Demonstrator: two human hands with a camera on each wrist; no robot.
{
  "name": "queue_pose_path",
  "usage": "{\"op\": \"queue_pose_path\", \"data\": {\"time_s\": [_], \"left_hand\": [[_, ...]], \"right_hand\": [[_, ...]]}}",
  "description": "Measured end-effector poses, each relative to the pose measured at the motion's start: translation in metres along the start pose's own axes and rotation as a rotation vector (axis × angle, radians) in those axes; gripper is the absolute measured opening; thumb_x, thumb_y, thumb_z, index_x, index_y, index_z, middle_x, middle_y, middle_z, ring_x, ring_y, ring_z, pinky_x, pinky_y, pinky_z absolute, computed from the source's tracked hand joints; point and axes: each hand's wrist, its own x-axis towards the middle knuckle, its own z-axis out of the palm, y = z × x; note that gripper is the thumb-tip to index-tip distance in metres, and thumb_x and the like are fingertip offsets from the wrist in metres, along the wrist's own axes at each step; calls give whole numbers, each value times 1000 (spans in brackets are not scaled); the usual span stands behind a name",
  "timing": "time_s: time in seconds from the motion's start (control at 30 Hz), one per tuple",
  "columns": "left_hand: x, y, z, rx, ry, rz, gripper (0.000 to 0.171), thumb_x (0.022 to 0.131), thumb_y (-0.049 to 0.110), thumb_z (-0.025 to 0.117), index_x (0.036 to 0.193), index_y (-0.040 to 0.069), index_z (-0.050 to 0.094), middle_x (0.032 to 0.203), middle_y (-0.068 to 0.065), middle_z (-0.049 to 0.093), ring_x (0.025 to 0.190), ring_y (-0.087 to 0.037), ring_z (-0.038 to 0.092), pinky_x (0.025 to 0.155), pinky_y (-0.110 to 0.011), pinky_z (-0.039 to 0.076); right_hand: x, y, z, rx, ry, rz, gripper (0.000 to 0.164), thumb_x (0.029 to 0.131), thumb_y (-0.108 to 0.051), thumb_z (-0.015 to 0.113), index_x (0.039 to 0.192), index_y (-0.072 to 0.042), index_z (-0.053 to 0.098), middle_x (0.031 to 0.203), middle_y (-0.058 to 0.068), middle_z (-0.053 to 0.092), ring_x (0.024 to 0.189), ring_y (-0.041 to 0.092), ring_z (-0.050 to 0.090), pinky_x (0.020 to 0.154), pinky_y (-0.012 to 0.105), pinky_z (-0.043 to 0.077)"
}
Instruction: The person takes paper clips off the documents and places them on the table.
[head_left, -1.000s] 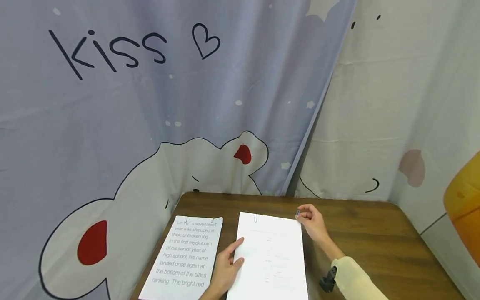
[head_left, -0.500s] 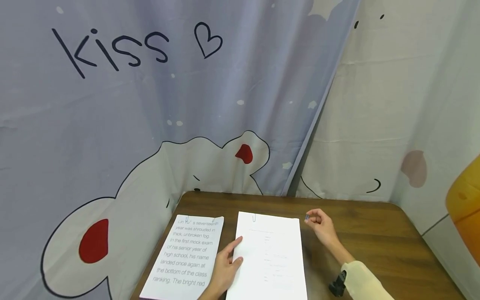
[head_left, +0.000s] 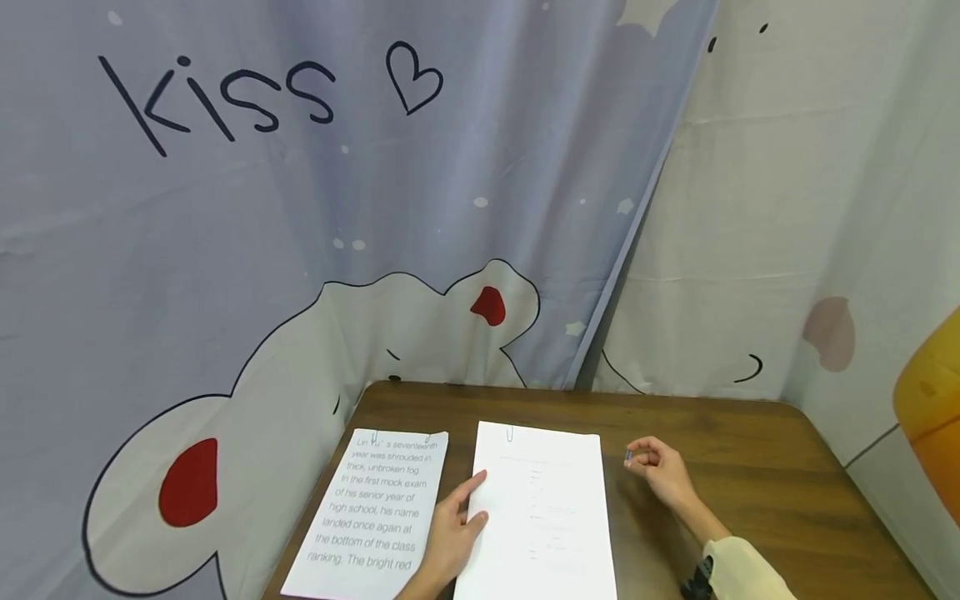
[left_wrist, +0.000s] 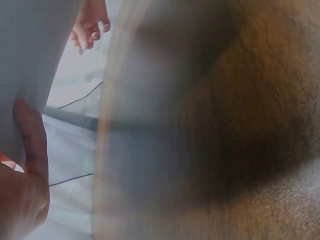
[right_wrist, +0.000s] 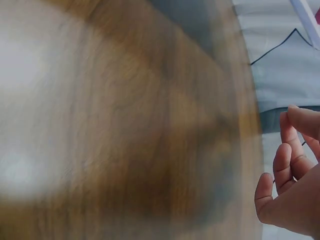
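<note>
In the head view my left hand [head_left: 452,533] holds a white paper sheaf [head_left: 540,500] by its left edge, thumb on the front and fingers at the edge. The left wrist view shows the paper [left_wrist: 35,45] raised, with a finger lying along it. One paper clip [head_left: 510,433] sits on the sheaf's top edge, towards the left. To the right of the sheaf, apart from it, my right hand [head_left: 663,475] pinches a small blue paper clip [head_left: 628,456] between thumb and index finger. In the right wrist view the fingertips [right_wrist: 292,111] meet and the clip is hidden.
A second paper stack [head_left: 367,508] with large print lies at the left, with two clips along its top edge. All this is at a brown wooden table [head_left: 765,483]. A printed curtain [head_left: 300,208] hangs behind the table's far edge.
My right hand has moved away from the sheaf's top right corner, rightward and towards me, with the blue paper clip still pinched. The left hand and the sheaf have stayed nearly still.
</note>
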Motion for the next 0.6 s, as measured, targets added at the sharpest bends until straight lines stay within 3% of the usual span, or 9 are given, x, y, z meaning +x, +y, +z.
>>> {"op": "queue_pose_path", "data": {"time_s": [0.6], "left_hand": [[4, 2, -5, 29, 13, 4, 65, 90, -12, 62, 153, 4, 54, 162, -32, 41, 69, -20, 77, 58, -34, 64]], "right_hand": [[-12, 17, -6, -144, -72, 28, 23, 85, 3, 80, 105, 0, 68, 77, 10, 73, 66, 11, 58, 62, 23, 43]]}}
